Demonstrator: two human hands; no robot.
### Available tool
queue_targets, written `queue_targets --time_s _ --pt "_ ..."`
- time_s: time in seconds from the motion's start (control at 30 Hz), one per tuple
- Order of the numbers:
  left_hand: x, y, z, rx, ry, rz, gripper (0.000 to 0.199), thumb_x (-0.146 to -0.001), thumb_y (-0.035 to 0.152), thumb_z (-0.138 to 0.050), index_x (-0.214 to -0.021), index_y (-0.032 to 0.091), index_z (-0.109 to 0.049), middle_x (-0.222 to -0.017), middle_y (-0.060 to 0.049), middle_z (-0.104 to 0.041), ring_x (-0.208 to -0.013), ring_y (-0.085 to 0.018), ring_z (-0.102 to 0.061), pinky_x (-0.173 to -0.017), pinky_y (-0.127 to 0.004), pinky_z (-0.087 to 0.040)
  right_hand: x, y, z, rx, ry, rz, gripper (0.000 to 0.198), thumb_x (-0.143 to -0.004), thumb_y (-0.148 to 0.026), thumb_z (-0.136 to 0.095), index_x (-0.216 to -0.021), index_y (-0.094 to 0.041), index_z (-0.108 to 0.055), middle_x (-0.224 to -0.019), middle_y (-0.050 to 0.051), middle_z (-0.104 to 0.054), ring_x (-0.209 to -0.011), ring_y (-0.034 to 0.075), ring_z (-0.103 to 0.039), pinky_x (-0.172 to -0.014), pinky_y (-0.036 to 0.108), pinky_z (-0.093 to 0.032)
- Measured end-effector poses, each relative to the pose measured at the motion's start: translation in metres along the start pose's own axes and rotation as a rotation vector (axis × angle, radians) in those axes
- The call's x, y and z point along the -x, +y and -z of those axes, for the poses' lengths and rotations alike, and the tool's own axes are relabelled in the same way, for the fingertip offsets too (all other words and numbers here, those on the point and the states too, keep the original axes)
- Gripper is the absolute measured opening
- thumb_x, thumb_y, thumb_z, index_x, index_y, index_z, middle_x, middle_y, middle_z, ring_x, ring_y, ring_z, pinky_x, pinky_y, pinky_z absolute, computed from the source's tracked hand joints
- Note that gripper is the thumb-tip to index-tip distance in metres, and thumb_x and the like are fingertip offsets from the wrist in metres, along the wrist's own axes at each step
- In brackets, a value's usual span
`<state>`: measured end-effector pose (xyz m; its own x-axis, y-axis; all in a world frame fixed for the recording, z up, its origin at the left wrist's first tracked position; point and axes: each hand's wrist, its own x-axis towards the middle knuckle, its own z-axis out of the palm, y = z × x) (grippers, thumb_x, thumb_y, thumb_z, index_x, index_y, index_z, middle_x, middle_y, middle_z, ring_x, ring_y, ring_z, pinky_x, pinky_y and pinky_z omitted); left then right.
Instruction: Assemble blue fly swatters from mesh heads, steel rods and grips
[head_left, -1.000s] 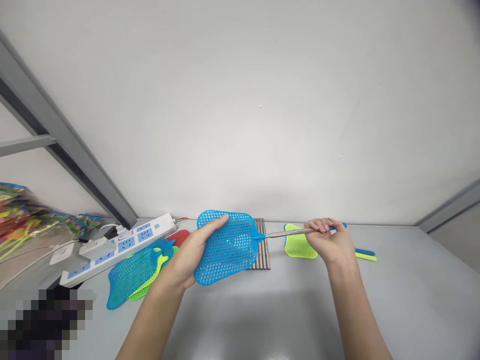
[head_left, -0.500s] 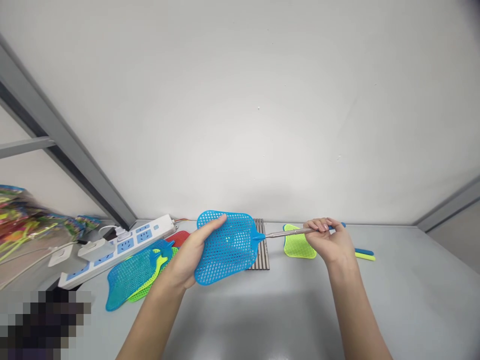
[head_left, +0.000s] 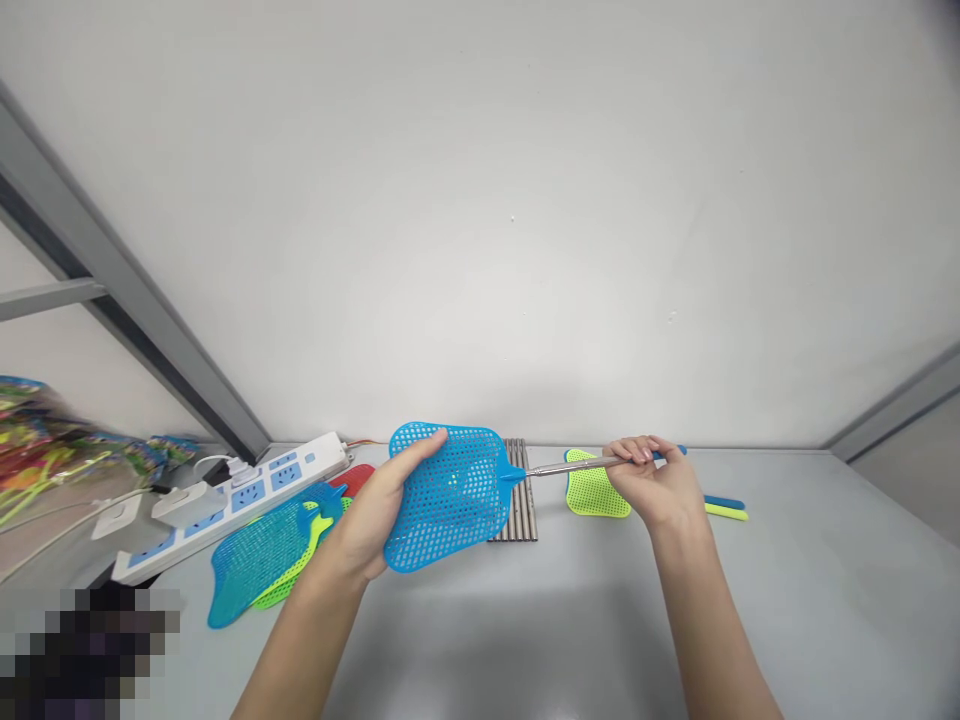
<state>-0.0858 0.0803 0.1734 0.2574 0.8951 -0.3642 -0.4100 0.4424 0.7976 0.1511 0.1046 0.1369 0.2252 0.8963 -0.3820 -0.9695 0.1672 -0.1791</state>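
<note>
A blue fly swatter [head_left: 457, 500] with a metal rod is held level above the table between my two hands. My left hand [head_left: 379, 510] grips its perforated head at the left edge, thumb on top and fingers behind. Around the rod, near the blue handle end, my right hand [head_left: 649, 475] is closed. Behind the swatter head lies a row of metal rods [head_left: 523, 515], partly covered. A yellow-green swatter head [head_left: 596, 488] rests on the table left of my right hand. Blue and yellow handles [head_left: 726, 512] stick out beyond my right wrist.
Left of my left arm lies a pile of teal and green swatter heads [head_left: 259, 550], with a red one [head_left: 358, 480] behind. A white power strip [head_left: 247, 495] with plugs and cables runs beside them. Colourful plastic packets [head_left: 45, 450] are at far left. A wall backs the table.
Both hands keep their hold on the blue fly swatter. The whole view has shifted very slightly; nothing else has visibly moved.
</note>
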Motion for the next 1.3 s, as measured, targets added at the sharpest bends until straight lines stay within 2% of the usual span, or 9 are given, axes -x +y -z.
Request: queue_targets --time_s 0.47,0.83,0.97,1.13,1.3 --pt "0.0048 0.0018 -0.0007 -0.037 0.018 0.001 0.03 -0.07 0.031 -0.054 -0.095 0.015 -0.06 -0.08 -0.008 -0.067 -0.079 -0.023 -0.061 -0.069 -0.032 -0.05 -0.0062 -0.0001 0.0069 0.176 -0.119 0.026 0.022 -0.059 -0.006 -0.033 -0.056 -0.018 -0.016 -0.046 -0.008 -0.019 -0.034 0.004 -0.025 -0.037 0.018 -0.028" --pt "0.0095 0.007 -0.0027 -0.036 -0.04 0.03 0.027 -0.072 0.031 -0.051 -0.093 0.016 -0.061 -0.081 -0.007 -0.067 -0.081 -0.022 -0.061 -0.07 -0.031 -0.049 -0.0038 0.0017 0.0055 0.079 -0.031 -0.025 0.018 -0.059 -0.004 -0.032 -0.057 -0.018 -0.02 -0.045 -0.008 -0.021 -0.034 0.004 -0.026 -0.036 0.018 -0.028" --pt "0.0089 0.0069 -0.003 -0.036 -0.035 0.031 0.028 -0.072 0.031 -0.052 -0.093 0.016 -0.061 -0.081 -0.008 -0.067 -0.079 -0.023 -0.061 -0.069 -0.031 -0.049 -0.0042 0.0015 0.0058 0.132 -0.074 -0.005 0.02 -0.058 -0.005 -0.033 -0.057 -0.018 -0.018 -0.045 -0.008 -0.02 -0.034 0.004 -0.026 -0.036 0.018 -0.028" --pt "0.0087 0.0067 -0.0036 -0.046 -0.02 0.028 0.028 -0.072 0.031 -0.052 -0.093 0.016 -0.061 -0.081 -0.007 -0.067 -0.079 -0.022 -0.061 -0.07 -0.031 -0.049 -0.0045 0.0014 0.006 0.098 -0.041 -0.023 0.019 -0.059 -0.005 -0.032 -0.057 -0.018 -0.019 -0.046 -0.008 -0.02 -0.034 0.004 -0.025 -0.037 0.018 -0.028" --pt "0.0087 0.0076 -0.0046 -0.056 -0.015 0.031 0.029 -0.072 0.03 -0.051 -0.094 0.015 -0.061 -0.08 -0.008 -0.067 -0.08 -0.023 -0.061 -0.069 -0.032 -0.049 -0.0064 0.0008 0.0087 0.168 -0.115 0.011 0.022 -0.058 -0.005 -0.033 -0.056 -0.018 -0.016 -0.047 -0.008 -0.019 -0.034 0.004 -0.026 -0.037 0.018 -0.028"
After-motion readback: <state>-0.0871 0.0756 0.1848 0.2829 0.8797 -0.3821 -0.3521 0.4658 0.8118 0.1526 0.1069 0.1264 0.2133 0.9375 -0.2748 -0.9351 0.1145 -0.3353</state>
